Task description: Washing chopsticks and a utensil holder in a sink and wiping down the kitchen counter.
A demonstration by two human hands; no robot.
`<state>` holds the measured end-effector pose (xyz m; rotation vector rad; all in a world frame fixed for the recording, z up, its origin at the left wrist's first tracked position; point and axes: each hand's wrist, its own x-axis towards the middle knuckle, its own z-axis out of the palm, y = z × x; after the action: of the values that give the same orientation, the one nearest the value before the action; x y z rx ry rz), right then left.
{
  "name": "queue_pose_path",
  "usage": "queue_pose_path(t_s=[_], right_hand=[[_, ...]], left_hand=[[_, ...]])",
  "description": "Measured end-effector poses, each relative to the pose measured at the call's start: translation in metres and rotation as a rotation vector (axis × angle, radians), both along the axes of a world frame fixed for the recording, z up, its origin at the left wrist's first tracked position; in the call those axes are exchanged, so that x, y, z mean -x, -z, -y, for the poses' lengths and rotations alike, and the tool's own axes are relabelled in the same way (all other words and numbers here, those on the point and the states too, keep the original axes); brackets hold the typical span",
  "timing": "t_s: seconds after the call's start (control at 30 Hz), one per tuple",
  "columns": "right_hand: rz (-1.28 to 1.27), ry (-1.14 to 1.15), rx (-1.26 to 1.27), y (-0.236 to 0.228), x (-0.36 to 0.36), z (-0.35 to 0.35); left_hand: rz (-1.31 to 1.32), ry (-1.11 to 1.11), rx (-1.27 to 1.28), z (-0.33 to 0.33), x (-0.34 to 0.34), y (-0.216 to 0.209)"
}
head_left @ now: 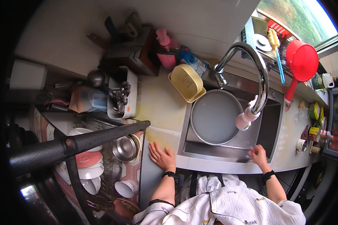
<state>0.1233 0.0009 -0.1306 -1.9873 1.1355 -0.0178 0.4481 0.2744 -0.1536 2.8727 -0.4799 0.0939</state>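
Note:
My left hand point(162, 156) lies open on the counter's front edge, left of the sink, its fingers spread and nothing in it. Over the front right part of the steel sink point(199, 152) is my right hand point(259, 154). Its fingers look bent and their tips are smeared, so I cannot tell whether they are open or closed. A large round grey pan point(216, 117) sits in the sink with cloudy liquid inside. Above the basin's right part hangs the end of a curved chrome faucet point(264, 75), fitted with a pink nozzle point(246, 119).
Stacked yellow trays point(186, 83) stand behind the sink's left side, near a pink pump bottle point(166, 50). A black metal bar point(82, 141) crosses above a dish rack with bowls point(90, 165) at left. A red dipper point(301, 60) lies at the back right.

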Motion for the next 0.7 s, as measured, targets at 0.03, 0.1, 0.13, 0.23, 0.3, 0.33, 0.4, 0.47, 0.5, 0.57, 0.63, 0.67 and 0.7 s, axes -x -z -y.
queue_pose_path(t_s=[0.03, 0.1, 0.13, 0.23, 0.3, 0.33, 0.4, 0.47, 0.5, 0.57, 0.63, 0.67, 0.7], right_hand=[[0.184, -0.152, -0.068, -0.06, -0.089, -0.016], [0.388, -0.519, 0.092, -0.071, -0.185, -0.031], [0.512, -0.542, 0.173, -0.083, -0.24, -0.041], [0.705, -0.443, 0.328, -0.075, -0.38, -0.057], [0.72, -0.443, 0.505, -0.056, -0.457, -0.051], [0.732, -0.454, 0.59, -0.039, -0.486, -0.043], [0.637, -0.452, 0.765, 0.01, -0.528, -0.042], [0.542, -0.462, 0.915, 0.027, -0.547, -0.053], [0.501, -0.481, 0.941, 0.035, -0.548, -0.051], [0.456, -0.513, 0.96, 0.038, -0.551, -0.054], [0.359, -0.466, 0.844, 0.034, -0.556, -0.049], [0.358, -0.468, 0.847, 0.031, -0.552, -0.05], [0.248, -0.434, 0.826, 0.027, -0.541, -0.052]], left_hand=[[0.004, -0.012, -0.011, -0.009, -0.002, 0.0], [-0.004, -0.012, 0.0, -0.011, -0.004, 0.002], [0.007, -0.022, -0.001, -0.013, -0.005, 0.0], [-0.064, -0.019, 0.024, -0.008, -0.006, -0.004], [-0.066, -0.009, 0.032, -0.005, -0.005, -0.006], [-0.088, -0.002, 0.034, 0.0, -0.004, -0.003], [-0.098, 0.002, 0.035, -0.001, -0.003, -0.004], [-0.114, -0.017, 0.023, -0.008, -0.003, -0.003], [-0.113, -0.013, 0.026, -0.008, -0.005, -0.002], [-0.112, -0.009, 0.029, -0.011, -0.002, 0.001], [-0.116, -0.011, 0.033, -0.009, -0.005, 0.0], [-0.116, -0.01, 0.039, -0.008, -0.007, -0.001], [-0.117, -0.01, 0.043, -0.008, -0.007, -0.001]])
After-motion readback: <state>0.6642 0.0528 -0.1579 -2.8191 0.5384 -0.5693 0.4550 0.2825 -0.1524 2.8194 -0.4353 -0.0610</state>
